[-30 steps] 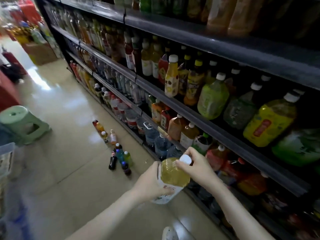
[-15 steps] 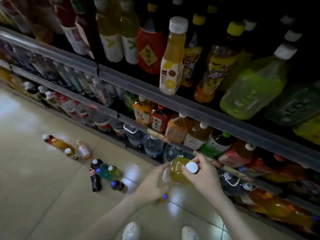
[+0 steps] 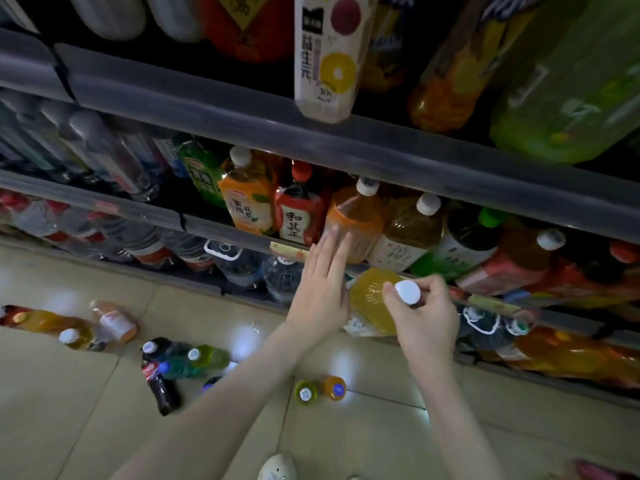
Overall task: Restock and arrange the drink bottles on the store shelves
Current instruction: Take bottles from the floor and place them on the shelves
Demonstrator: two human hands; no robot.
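Note:
My right hand (image 3: 424,317) grips a large yellow tea bottle (image 3: 370,299) by its white-capped neck, holding it just in front of the lower shelf edge (image 3: 502,306). My left hand (image 3: 322,289) is off the bottle, fingers straight, its tips touching an orange-labelled bottle (image 3: 360,220) standing on the shelf. To the right of that one stands a matching yellow tea bottle (image 3: 412,230) with a white cap.
Several loose bottles lie on the tiled floor: a cola bottle (image 3: 161,386), green ones (image 3: 201,358), small ones (image 3: 320,391) and orange ones (image 3: 76,327) at left. Packed shelves rise above, with a juice bottle (image 3: 325,57) overhanging. My shoe (image 3: 277,467) is below.
My view has closed in on the lower shelves. My left hand has let go of the yellow bottle and reached up to the orange-labelled bottle; my right hand keeps its hold.

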